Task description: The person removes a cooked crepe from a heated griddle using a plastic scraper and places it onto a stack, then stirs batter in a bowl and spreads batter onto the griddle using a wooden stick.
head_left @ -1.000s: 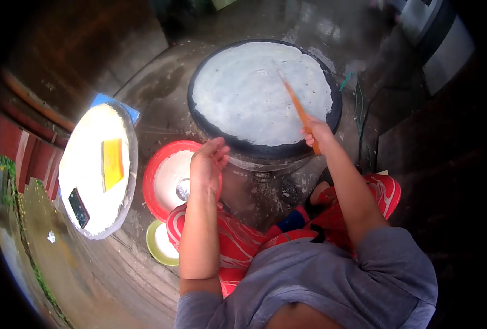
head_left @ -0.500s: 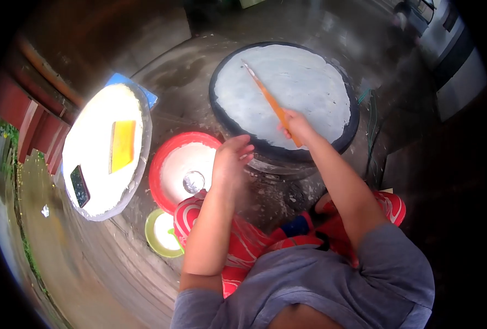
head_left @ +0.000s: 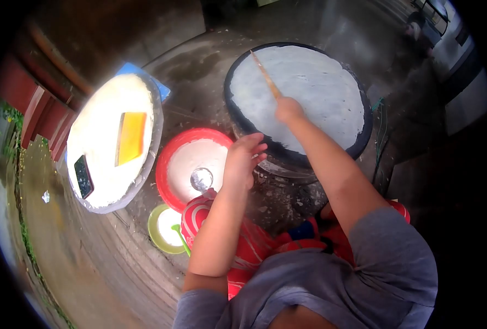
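Observation:
A wide round black griddle [head_left: 230, 101] stands before me, covered almost to its rim by a thin white sheet of batter [head_left: 314, 88]. My right hand [head_left: 290, 111] is closed around a long, thin wooden spatula [head_left: 266, 75] over the sheet. The spatula's pointed tip lies at the far left edge of the sheet. My left hand [head_left: 244, 156] hovers beside the griddle's near left rim, fingers loosely curled and apart, with nothing in it. Below that hand is a red basin [head_left: 165, 189] of white batter, with a round metal ladle [head_left: 201, 179] in it.
At left stands a round white-topped stand [head_left: 104, 120] bearing a yellow rectangular block [head_left: 130, 138] and a phone [head_left: 83, 176]. A green bowl [head_left: 155, 233] with white contents and a green spoon [head_left: 181, 238] sits by my knee. A green cord [head_left: 382, 129] lies right of the griddle.
My right hand has moved forward and left over the sheet, carrying the spatula's tip to the far edge. My left hand stays near the rim. The view has shifted slightly.

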